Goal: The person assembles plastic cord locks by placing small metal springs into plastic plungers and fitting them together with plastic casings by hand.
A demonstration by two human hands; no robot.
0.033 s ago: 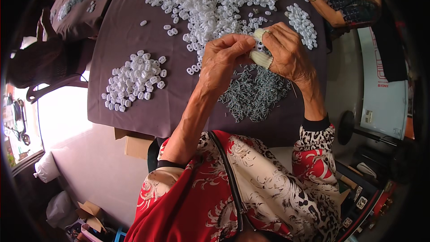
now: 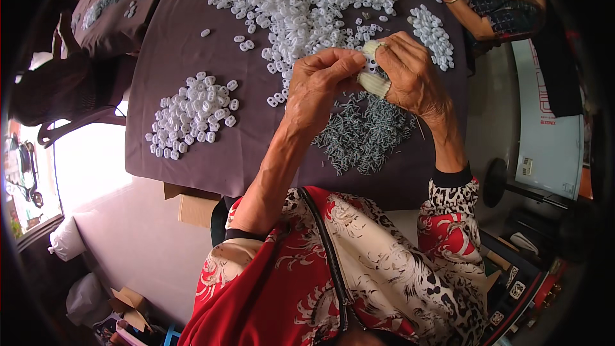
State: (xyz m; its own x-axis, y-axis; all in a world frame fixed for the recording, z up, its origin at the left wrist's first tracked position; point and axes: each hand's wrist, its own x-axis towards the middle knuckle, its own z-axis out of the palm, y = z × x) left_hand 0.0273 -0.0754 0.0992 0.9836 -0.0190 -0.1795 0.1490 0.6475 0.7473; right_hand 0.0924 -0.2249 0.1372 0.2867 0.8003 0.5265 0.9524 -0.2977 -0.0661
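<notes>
Above the table, my left hand (image 2: 318, 83) is closed, its thumb and forefinger pinched together at the fingertips of my right hand (image 2: 413, 74). My right hand is curled, with cream ribbed covers (image 2: 373, 84) on the digits that face the left hand. What either hand grips is too small and too covered to make out. Just below them lies a heap of thin grey screw-like or nail-like pieces (image 2: 365, 134). Behind them spreads a large heap of small white plastic pieces (image 2: 307, 6), many showing two dark holes.
A smaller pile of white pieces (image 2: 192, 112) sits left on the dark tablecloth (image 2: 224, 147); another pile (image 2: 432, 37) is at the right. Another person's arm (image 2: 471, 16) reaches in at the far right. A second covered table (image 2: 128, 16) stands far left. A cardboard box (image 2: 194, 209) is below the edge.
My hands stay in the same place and grip. The other person's arm at the far right has shifted very slightly.
</notes>
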